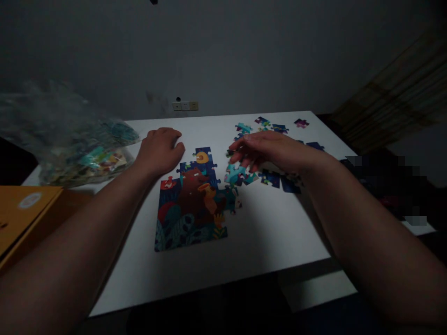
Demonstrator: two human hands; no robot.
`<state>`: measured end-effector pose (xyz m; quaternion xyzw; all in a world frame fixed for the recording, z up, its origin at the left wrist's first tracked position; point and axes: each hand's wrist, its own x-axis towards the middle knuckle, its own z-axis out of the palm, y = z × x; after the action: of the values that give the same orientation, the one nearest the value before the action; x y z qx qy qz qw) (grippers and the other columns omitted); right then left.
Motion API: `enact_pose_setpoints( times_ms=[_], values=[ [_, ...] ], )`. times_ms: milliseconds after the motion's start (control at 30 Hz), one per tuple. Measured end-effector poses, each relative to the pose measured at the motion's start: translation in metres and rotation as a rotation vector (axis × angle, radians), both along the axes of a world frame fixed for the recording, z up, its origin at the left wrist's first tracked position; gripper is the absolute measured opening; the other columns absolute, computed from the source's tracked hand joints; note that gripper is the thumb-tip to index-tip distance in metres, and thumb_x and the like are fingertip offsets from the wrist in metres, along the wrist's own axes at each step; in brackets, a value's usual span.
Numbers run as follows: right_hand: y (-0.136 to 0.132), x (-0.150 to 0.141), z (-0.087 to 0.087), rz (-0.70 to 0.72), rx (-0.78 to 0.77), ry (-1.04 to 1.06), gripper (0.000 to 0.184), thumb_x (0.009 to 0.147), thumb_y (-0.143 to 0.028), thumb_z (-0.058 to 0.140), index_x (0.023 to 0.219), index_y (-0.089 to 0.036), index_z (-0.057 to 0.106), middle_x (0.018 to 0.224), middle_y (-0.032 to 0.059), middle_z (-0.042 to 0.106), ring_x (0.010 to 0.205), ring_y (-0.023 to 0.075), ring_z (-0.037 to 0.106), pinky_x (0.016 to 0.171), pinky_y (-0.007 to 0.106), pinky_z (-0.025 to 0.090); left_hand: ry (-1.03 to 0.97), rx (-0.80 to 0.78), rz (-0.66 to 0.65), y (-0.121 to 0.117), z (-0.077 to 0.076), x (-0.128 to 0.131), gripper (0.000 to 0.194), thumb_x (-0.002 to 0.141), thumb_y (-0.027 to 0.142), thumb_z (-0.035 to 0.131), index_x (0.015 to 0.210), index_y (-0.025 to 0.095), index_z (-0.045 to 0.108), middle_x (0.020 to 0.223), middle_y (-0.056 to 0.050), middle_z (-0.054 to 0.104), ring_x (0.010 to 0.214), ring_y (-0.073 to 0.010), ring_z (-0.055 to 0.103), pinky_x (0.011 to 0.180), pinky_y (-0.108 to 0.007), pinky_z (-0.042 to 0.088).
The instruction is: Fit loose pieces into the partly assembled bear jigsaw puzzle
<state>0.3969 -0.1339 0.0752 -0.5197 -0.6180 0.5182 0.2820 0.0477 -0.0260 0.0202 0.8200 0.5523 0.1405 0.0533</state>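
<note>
A partly assembled jigsaw puzzle [192,204] with a brown bear on a blue and red ground lies on the white table [265,232]. My left hand [160,150] rests on the table just left of the puzzle's top edge, fingers curled loosely, with nothing seen in it. My right hand [268,151] hovers over the loose puzzle pieces [240,174] to the right of the puzzle. Its fingers point left and bend down toward a teal piece. I cannot make out whether they grip a piece.
More loose pieces [270,124] lie scattered toward the table's far right. A clear plastic bag of pieces [80,149] sits at the far left. An orange cardboard box [24,214] is at the left edge. A wall with sockets [185,106] stands behind.
</note>
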Motion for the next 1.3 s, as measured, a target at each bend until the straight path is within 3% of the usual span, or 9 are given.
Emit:
enact_pose_setpoints(
  times_ms=[167,333,467,600,833,933,1067,1167,1300],
  values=[
    [0.004,0.040,0.011,-0.059,0.203,-0.432,0.042,0.109,-0.066,0.082,0.095,-0.027,0.089,0.098,0.0087,0.086,0.083,0.0249,0.073,0.075,0.039,0.061,0.079,-0.005,-0.014,0.002,0.006,-0.001,0.065,0.112,0.050,0.049,0.161,0.015,0.075,0.174,-0.020,0.071,0.162,-0.0441,0.063,0.142,-0.067,0.047],
    [-0.001,0.068,0.025,-0.107,0.251,-0.471,0.033,0.109,-0.056,0.081,0.098,-0.027,0.093,0.092,0.0072,0.084,0.087,0.0260,0.074,0.077,0.038,0.056,0.143,0.006,0.003,0.001,0.008,0.002,0.064,0.114,0.048,0.045,0.162,0.016,0.073,0.174,-0.019,0.072,0.164,-0.0412,0.063,0.144,-0.061,0.045],
    [-0.006,0.081,0.032,-0.023,0.170,-0.611,0.017,0.092,-0.042,0.100,0.092,-0.027,0.091,0.085,0.0044,0.083,0.083,0.0258,0.073,0.080,0.039,0.054,0.129,0.011,0.008,0.001,0.008,0.001,0.065,0.114,0.047,0.043,0.161,0.014,0.073,0.177,-0.020,0.070,0.165,-0.0433,0.062,0.144,-0.063,0.044],
    [-0.017,0.090,0.038,0.087,0.064,-0.741,0.029,0.070,-0.032,0.112,0.089,-0.030,0.089,0.081,0.0021,0.082,0.077,0.0270,0.075,0.071,0.039,0.054,0.120,0.011,0.006,0.004,0.006,-0.001,0.063,0.113,0.050,0.044,0.158,0.019,0.075,0.175,-0.015,0.072,0.164,-0.0434,0.063,0.144,-0.063,0.045],
    [-0.045,0.092,0.031,0.005,0.082,-0.779,0.042,0.060,-0.036,0.120,0.086,-0.032,0.088,0.073,0.0063,0.075,0.097,0.0405,0.081,0.084,0.049,0.063,0.117,0.025,0.001,0.003,0.006,0.001,0.061,0.114,0.045,0.046,0.159,0.015,0.075,0.176,-0.018,0.072,0.163,-0.0437,0.064,0.143,-0.064,0.045],
    [-0.068,0.084,0.019,-0.064,0.169,-0.781,0.046,0.064,-0.044,0.116,0.103,-0.033,0.094,0.093,0.0096,0.087,0.101,0.0414,0.082,0.091,0.054,0.066,0.105,0.041,-0.009,0.001,0.004,0.001,0.067,0.114,0.049,0.045,0.160,0.011,0.076,0.174,-0.024,0.072,0.160,-0.0464,0.066,0.139,-0.065,0.050],
    [-0.099,0.080,-0.004,-0.066,0.317,-0.797,0.039,0.091,-0.054,0.093,0.122,-0.032,0.097,0.132,0.0154,0.091,0.120,0.0439,0.083,0.113,0.067,0.064,0.049,0.029,-0.005,-0.002,0.002,0.003,0.064,0.110,0.050,0.051,0.158,0.019,0.079,0.172,-0.019,0.074,0.160,-0.0471,0.066,0.136,-0.068,0.053],
    [-0.112,0.084,-0.025,-0.073,0.433,-0.825,0.054,0.102,-0.058,0.079,0.144,-0.027,0.093,0.146,0.0223,0.085,0.136,0.0480,0.077,0.122,0.075,0.060,0.017,0.020,0.015,-0.005,0.001,0.005,0.062,0.111,0.046,0.051,0.158,0.018,0.079,0.173,-0.019,0.072,0.159,-0.0474,0.065,0.137,-0.068,0.051],
    [-0.117,0.084,-0.047,-0.130,0.478,-0.843,0.063,0.110,-0.065,0.070,0.152,-0.022,0.087,0.146,0.0253,0.079,0.137,0.0483,0.075,0.122,0.072,0.061,-0.002,-0.002,0.028,-0.009,0.001,0.008,0.059,0.112,0.042,0.053,0.161,0.019,0.078,0.175,-0.018,0.071,0.162,-0.0453,0.061,0.139,-0.063,0.048]
  ],
)
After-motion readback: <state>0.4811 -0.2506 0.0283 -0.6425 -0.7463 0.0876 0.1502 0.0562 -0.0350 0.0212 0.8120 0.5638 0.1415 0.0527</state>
